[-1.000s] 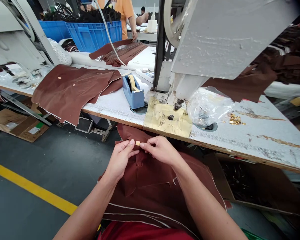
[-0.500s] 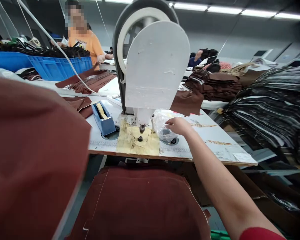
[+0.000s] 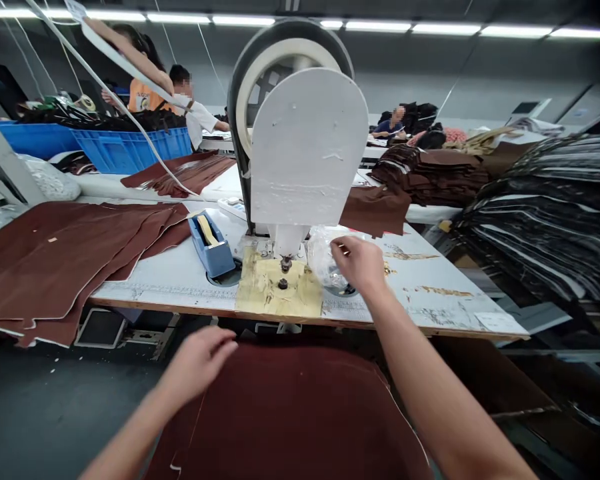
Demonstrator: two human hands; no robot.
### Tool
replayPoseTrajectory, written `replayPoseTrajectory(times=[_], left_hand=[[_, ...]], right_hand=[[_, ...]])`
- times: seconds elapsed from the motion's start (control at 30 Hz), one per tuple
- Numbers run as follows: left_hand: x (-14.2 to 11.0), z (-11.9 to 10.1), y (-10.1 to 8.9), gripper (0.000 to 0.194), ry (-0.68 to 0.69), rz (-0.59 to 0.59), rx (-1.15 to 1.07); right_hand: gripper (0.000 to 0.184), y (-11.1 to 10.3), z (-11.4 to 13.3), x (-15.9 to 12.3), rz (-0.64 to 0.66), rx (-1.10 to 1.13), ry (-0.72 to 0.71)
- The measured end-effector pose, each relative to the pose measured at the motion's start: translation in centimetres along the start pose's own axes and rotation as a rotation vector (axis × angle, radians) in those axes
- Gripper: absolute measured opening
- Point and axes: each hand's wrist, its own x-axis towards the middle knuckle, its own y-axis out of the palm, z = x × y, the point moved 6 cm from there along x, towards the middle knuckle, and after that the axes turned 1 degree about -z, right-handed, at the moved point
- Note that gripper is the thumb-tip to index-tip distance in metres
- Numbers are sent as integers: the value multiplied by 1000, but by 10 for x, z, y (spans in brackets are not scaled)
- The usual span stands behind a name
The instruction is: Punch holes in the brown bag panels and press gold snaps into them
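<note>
My right hand is beside a clear plastic bag to the right of the machine's work point, thumb and fingers pinched together. Whatever the pinch holds is too small to make out. Lower left, my left hand hovers with fingers stretched forward and nothing in it, slightly blurred. Under it a large dark red-brown sheet spreads below the table edge, over my lap. A press machine with a white rounded cover stands at centre. Its small dark die sits on a yellow taped plate.
A blue tape dispenser stands left of the plate. Brown sheets lie stacked on the table's left, overhanging its edge. Behind are blue crates and brown piles; black stacks rise at right. Other people work in back.
The large brown sheet raised at the left is down; sheets now show lying on the table there. My left hand has come into view. My right hand stays by the plastic bag.
</note>
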Motion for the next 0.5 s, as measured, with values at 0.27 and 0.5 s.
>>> replayPoseTrajectory(times=[0.27, 0.5], left_hand=[[-40, 2, 147, 30, 28, 276, 58], [-51, 38, 156, 41, -100, 222, -14]], right_hand=[[28, 76, 62, -60, 145, 1406, 414], [28, 82, 72, -76, 219, 1893, 839]])
